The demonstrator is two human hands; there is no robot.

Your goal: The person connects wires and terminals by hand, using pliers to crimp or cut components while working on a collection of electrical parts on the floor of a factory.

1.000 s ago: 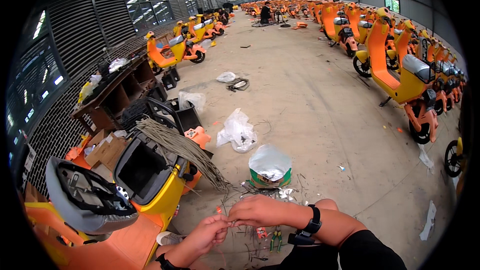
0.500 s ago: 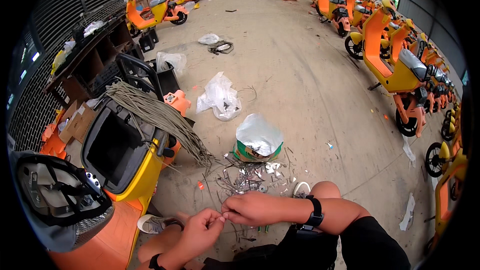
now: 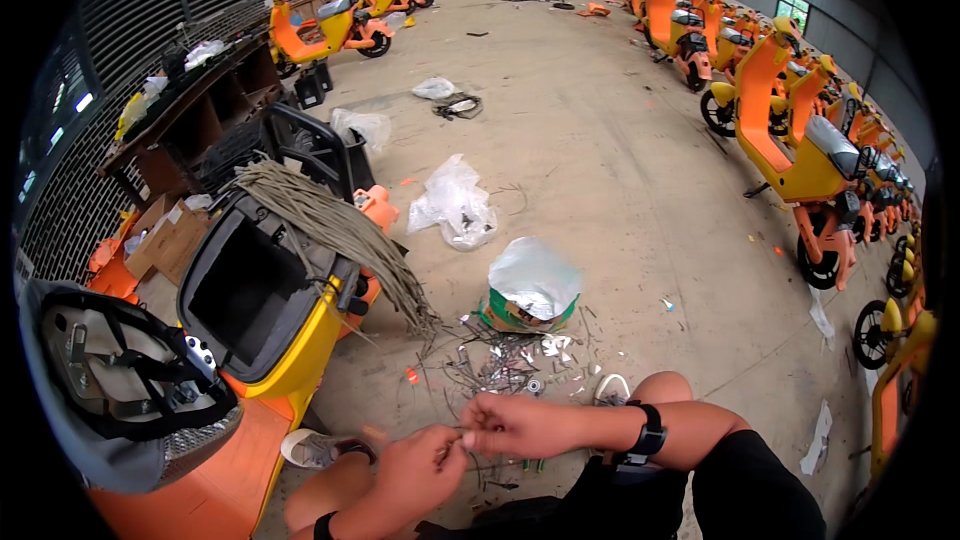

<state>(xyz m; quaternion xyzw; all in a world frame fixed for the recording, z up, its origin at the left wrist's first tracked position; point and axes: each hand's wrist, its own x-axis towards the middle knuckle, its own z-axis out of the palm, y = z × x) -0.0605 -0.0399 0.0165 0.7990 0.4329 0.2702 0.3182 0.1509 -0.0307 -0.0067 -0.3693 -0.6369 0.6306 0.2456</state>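
My left hand [image 3: 420,465] and my right hand [image 3: 515,423] meet fingertip to fingertip low in the middle, over the floor between my legs. Both have their fingers curled into a pinch. Whatever they pinch is too small and too covered by the fingers to name. Just beyond them lies a litter of dark strips and white scraps [image 3: 510,360], with a small metal ring [image 3: 535,387] at its near side. Behind the litter stands an open green bag [image 3: 505,312] with a whitish lining. Part of a green-handled tool [image 3: 535,464] shows below my right wrist.
At my left are an orange-yellow scooter [image 3: 305,370] with an open seat box, a bundle of grey-brown cords [image 3: 330,230] draped over it, and an upturned helmet [image 3: 130,380]. A clear plastic bag [image 3: 452,205] lies ahead. Rows of scooters [image 3: 800,160] line the right side; a person sits far off.
The view has shifted, so the surroundings sit slightly lower and to the right. My hands remain together at the fingertips; the left has turned a little, with its back more toward me.
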